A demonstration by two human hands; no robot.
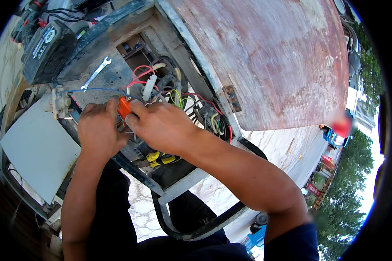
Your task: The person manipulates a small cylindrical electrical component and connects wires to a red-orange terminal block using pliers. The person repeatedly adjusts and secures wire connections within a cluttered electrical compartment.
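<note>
Both hands meet over an open metal compartment [96, 76] full of wiring. My right hand [163, 126] is closed, its fingers pinching a small orange piece [124, 107] whose exact kind I cannot make out. Close against its left side, my left hand [98, 130] is curled shut; what its fingers hold is hidden. A thin blue wire [96, 89] runs in from the left toward the fingertips. Just beyond them are red wires [143, 74] and a white connector [149, 88]. An open-ended wrench [96, 73] lies on the metal plate past my left hand.
A yellow-and-black handled tool [163, 159] lies below my right wrist. A hinged, worn wooden panel [265, 56] spans the upper right. At upper left sits a black box-shaped case [50, 52]; a pale flat panel [41, 145] lies left. A metal frame [163, 193] stands near my legs.
</note>
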